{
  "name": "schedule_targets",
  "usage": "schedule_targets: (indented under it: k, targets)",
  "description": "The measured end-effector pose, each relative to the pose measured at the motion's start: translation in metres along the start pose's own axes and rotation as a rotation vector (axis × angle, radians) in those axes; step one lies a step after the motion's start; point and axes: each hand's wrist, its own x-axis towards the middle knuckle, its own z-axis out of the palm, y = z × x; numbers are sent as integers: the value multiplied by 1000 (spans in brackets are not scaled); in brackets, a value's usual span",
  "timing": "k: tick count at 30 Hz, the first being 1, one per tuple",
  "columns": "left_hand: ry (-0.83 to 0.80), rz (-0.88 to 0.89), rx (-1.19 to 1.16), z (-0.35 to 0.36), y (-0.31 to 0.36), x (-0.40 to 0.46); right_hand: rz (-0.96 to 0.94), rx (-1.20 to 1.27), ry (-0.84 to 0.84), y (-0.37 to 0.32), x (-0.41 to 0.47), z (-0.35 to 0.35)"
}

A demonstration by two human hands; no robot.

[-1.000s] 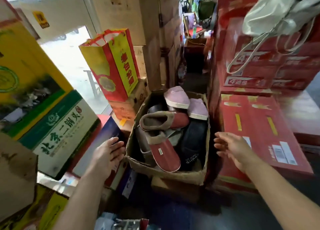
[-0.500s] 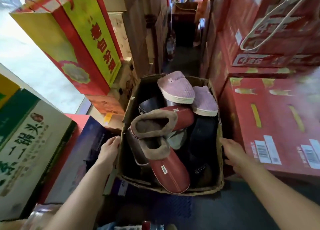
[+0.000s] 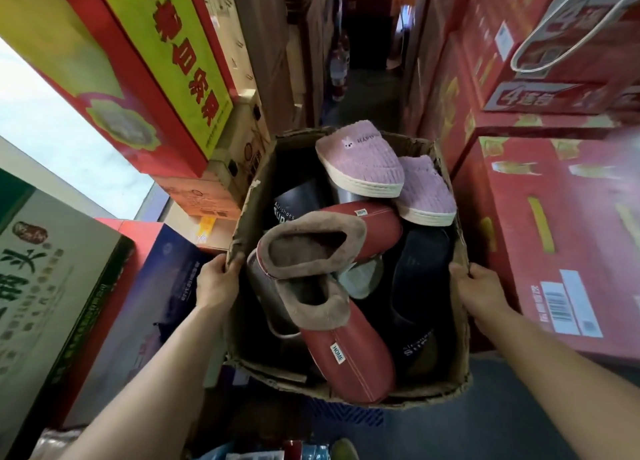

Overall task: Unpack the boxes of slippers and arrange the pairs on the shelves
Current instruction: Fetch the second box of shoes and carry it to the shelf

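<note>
Where hands (image 3: 221, 279) grip slipper box (image 3: 346, 395), stacked cartons (image 3: 561, 217) crowd aisle.

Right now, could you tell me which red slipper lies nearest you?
The red slipper with the HOME tag, toe at the box's near edge; the other red one lies farther back.

Brown cardboard box (image 3: 450, 388) holds red slippers with tan fleece lining (image 3: 349, 352), pink ribbed slippers with cream soles (image 3: 363, 165), and black slippers with white lettering (image 3: 419, 283)

Open worn cardboard box (image 3: 242, 224) heaped with red, pink and dark slippers (image 3: 346, 349).
</note>
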Motion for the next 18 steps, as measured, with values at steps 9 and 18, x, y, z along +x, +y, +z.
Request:
schedule_targets:
  k: [9, 18]
  targets:
    - [120, 107, 251, 2, 2, 24, -198, -249, 151, -3, 4, 8]
    - [128, 58, 46, -34, 47, 46, -267, -197, 164, -1, 2, 10]
